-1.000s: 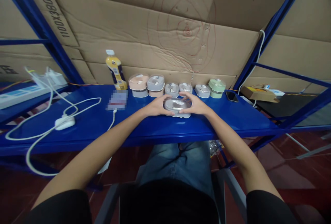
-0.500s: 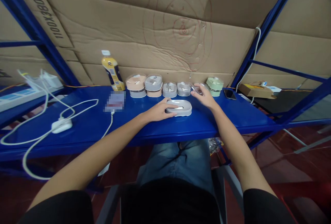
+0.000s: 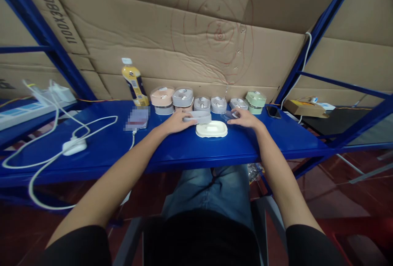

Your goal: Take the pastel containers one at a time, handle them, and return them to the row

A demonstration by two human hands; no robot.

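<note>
My left hand (image 3: 179, 121) is closed on the end of a grey oval lid (image 3: 202, 117), held tilted just behind a cream oval tray (image 3: 211, 129). The tray lies on the blue table with a raised middle. To its right, my right hand (image 3: 247, 118) grips a clear plastic cover (image 3: 229, 116), whose far part is partly hidden by the fingers. Behind both hands stand small grey containers with clear tops, such as the grey container (image 3: 218, 105) and another grey container (image 3: 238, 104).
A peach container stack (image 3: 162, 100), a grey-topped stack (image 3: 183, 98) and a green container (image 3: 256, 101) stand along the cardboard wall. A juice bottle (image 3: 135, 83), a cabled phone (image 3: 137, 119), a white adapter (image 3: 74, 146) and a dark phone (image 3: 273, 112) lie farther out.
The grey lid has come off the cream tray and moved left and back in my left hand, uncovering the tray. My right hand has come slightly nearer with the clear cover.
</note>
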